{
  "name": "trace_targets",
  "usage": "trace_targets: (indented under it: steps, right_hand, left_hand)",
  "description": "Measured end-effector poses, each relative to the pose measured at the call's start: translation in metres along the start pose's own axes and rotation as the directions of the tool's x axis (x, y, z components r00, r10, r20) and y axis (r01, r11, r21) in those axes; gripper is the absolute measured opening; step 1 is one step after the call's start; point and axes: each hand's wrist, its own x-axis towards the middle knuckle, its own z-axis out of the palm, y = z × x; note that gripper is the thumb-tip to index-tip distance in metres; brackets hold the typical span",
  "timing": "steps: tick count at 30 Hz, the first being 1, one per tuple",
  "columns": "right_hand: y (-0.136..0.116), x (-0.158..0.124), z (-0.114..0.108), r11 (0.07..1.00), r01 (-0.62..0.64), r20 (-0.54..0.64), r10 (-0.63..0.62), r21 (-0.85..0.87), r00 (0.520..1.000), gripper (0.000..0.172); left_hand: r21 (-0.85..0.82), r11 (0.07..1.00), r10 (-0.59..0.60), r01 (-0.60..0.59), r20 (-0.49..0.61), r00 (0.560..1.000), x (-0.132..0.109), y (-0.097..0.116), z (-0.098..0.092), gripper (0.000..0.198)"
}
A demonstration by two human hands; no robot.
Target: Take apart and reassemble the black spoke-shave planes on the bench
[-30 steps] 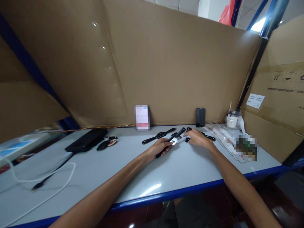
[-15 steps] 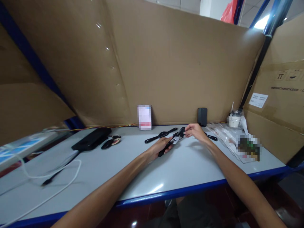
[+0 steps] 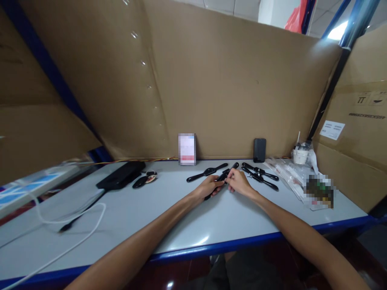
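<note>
My left hand (image 3: 209, 187) is closed around the near handle of a black spokeshave (image 3: 234, 166), just above the table. The tool slants away from me, its far handle pointing to the back right. My right hand (image 3: 240, 182) is closed in a pinch at the tool's middle, and its fingers hide what they press there. Behind my left hand lies another black spokeshave (image 3: 209, 171). Two more are crossed right of my hands: one spokeshave (image 3: 269, 175) behind, the other spokeshave (image 3: 268, 185) in front, with small shiny metal parts at their middles.
A black phone (image 3: 259, 150) and a blurred upright card (image 3: 187, 149) lean on the cardboard wall (image 3: 211, 88). Flat plastic packets (image 3: 287, 177) and a bagged cup (image 3: 300, 154) are at right. A black case (image 3: 119, 175), a dark oval object (image 3: 139, 182) and a white cable (image 3: 90, 229) lie left.
My right hand has come left and down from the tool's far end to its middle. The crossed spokeshaves, mostly covered before, now show. The pale plate on the held tool is no longer visible.
</note>
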Motion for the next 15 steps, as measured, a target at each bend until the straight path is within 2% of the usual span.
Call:
trace_targets:
  steps: [4,7,10,13,15]
  right_hand:
    - [-0.007,0.001,-0.016,0.984,0.035,-0.057,-0.045,-0.177,0.997,0.012]
    - [-0.01,0.005,-0.048,0.943,0.022,-0.153,-0.077,-0.332,0.985,0.022]
    - [-0.006,0.005,-0.082,0.871,-0.039,-0.235,-0.089,-0.49,0.968,0.022]
    - [0.002,0.002,-0.099,0.793,-0.05,-0.164,-0.064,-0.608,0.984,0.016]
    - [0.007,0.001,-0.1,0.752,-0.012,-0.074,-0.049,-0.659,0.996,0.02]
  left_hand:
    - [0.015,1.0,0.009,-0.009,-0.013,1.0,0.001,-0.003,-0.001,0.038]
    - [0.014,1.0,0.007,-0.007,-0.01,1.0,0.002,-0.004,-0.003,0.038]
    - [0.013,1.0,0.004,-0.004,-0.007,1.0,0.002,-0.005,-0.004,0.038]
    - [0.018,1.0,0.002,-0.002,0.0,1.0,0.002,-0.005,-0.004,0.036]
    - [0.022,1.0,0.0,0.0,0.003,1.0,0.002,-0.005,-0.004,0.033]
